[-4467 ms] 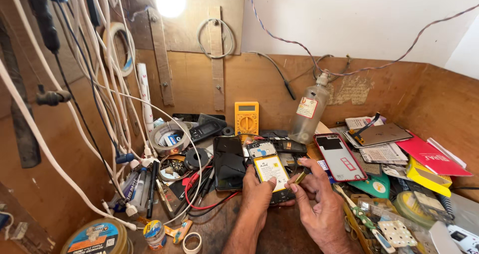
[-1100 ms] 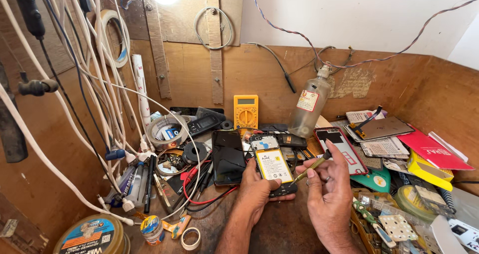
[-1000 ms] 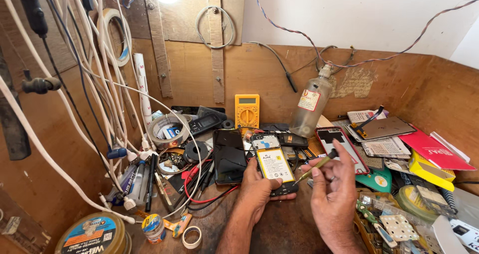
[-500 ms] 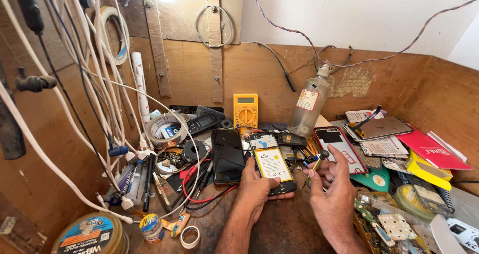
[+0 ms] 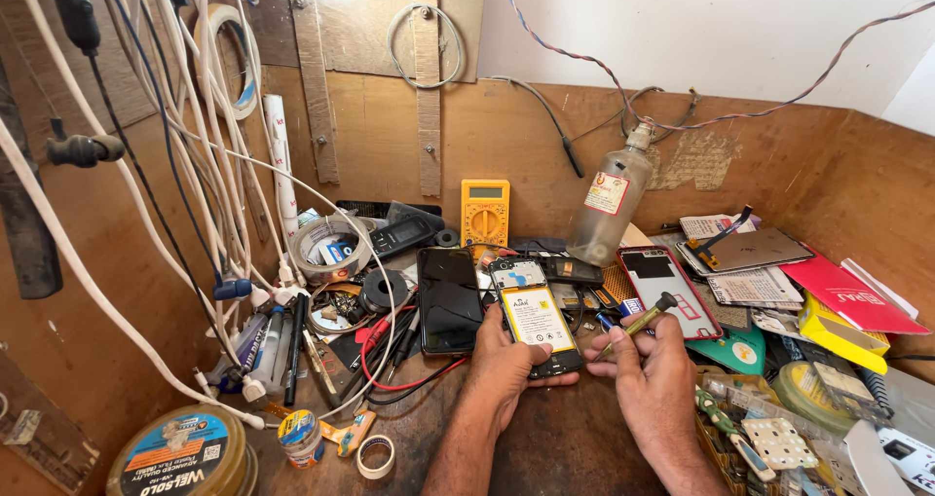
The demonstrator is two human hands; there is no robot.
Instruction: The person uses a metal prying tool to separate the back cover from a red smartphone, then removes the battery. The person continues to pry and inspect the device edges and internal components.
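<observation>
1. Only 1 view, the head camera, looks down on a crowded wooden bench (image 5: pixel 545 447). The left hand (image 5: pixel 506 365) is closed around the lower edge of an opened phone (image 5: pixel 536 316), its back off and its battery (image 5: pixel 538 318) bare, thumb at the left side and fingers underneath. The phone is tipped up just above the bench.

2. Next to it, the right hand (image 5: pixel 651 367) pinches a thin screwdriver (image 5: pixel 638 323) between thumb and fingers. The tip points toward the phone's lower right corner; whether it touches the phone is hard to tell at this size.

3. Risk 1: the tip sits near the battery. A slip under pressure could gouge or pierce the cell, since nothing shields it.

4. Risk 2: the phone rests in 1 hand only. Sideways force from the screwdriver could twist it out of that grip onto the bench.

5. Risk 3: small parts freed here could vanish among the clutter, with the black phone (image 5: pixel 448 299) just left, red wires (image 5: pixel 390 345) below it, and a parts box (image 5: pixel 769 438) to the right.

6. Risk 4: a glass bottle (image 5: pixel 609 209) stands behind; a raised elbow or tool could knock it over.
</observation>
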